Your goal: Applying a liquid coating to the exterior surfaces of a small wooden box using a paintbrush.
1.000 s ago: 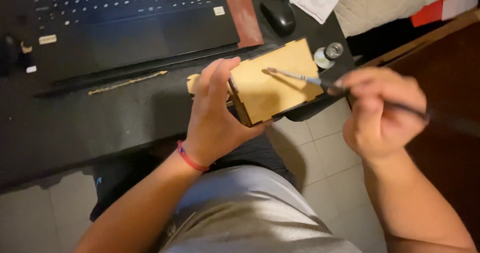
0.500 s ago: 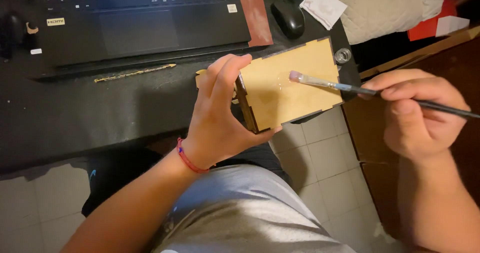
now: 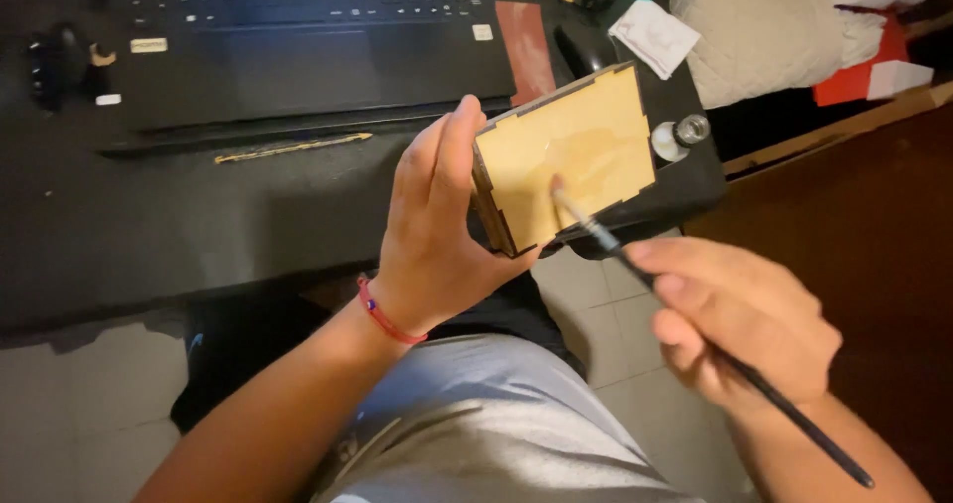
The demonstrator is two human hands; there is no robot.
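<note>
While the left hand [image 3: 437, 235] still grips the wooden box [image 3: 566, 155], the right hand's [image 3: 745, 329] fingers pinch the brush [image 3: 695, 329], whose tip has now slid down to the panel's middle.

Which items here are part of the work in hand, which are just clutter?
In use:
left hand
wooden box
right hand
paintbrush
small jar

Lying about:
laptop
mouse
thin stick
white cloth
</note>
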